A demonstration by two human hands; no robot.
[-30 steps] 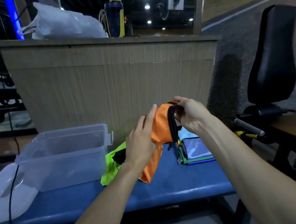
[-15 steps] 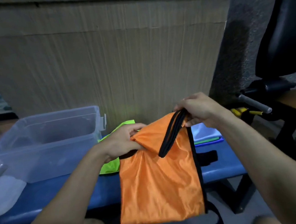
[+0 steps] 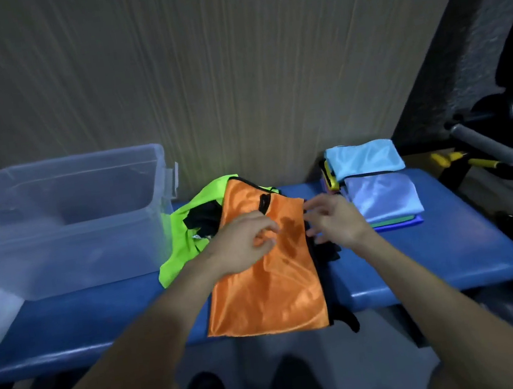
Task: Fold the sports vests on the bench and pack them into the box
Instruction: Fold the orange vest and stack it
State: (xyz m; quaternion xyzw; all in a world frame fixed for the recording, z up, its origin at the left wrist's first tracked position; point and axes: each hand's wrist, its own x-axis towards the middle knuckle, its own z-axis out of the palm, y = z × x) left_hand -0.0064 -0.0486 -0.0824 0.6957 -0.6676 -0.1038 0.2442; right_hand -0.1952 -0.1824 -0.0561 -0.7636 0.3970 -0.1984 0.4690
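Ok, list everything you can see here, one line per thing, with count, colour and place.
bench: one, blue padded, across the middle.
orange vest: one, orange with black trim, flat on the bench centre, near edge overhanging.
green vest: one, neon green with black, crumpled behind and left of the orange vest.
folded stack: one pile, light blue on top, green and purple edges below, bench right.
box: one, clear plastic, bench left.
wooden panel: one, beige, behind the bench.
grey-handled equipment: one, far right.
left hand: on the orange vest, fingers curled.
right hand: at the vest's right edge, fingers loosely spread.
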